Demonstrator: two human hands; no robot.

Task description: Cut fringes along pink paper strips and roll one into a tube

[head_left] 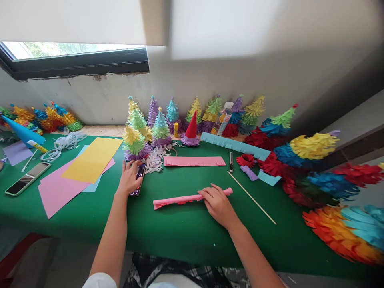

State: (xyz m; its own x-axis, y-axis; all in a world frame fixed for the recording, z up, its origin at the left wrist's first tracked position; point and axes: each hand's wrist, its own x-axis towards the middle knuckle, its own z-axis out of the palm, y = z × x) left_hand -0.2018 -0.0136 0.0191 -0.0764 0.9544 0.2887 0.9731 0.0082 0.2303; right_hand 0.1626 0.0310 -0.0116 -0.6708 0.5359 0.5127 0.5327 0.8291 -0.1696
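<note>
My left hand (129, 179) lies over a phone (138, 184) with a lit screen, fingers apart, the thumb over the display. My right hand (216, 203) has its fingers on a curled pink fringed paper strip (177, 201), near the strip's right end. Beyond it a flatter pink fringed strip (194, 161) lies on the green table. A thin wooden stick (252, 198) is to the right of my right hand. Farther up are a utility knife (231, 162) and a red cone with a purple fringe (191, 130).
Several fringed paper trees (160, 128) line the wall, with more at the right edge (345, 228). Yellow (94, 160) and pink sheets (60, 188), plus a second phone (28, 179), lie at left. A light-blue fringed strip (235, 146) is at the back.
</note>
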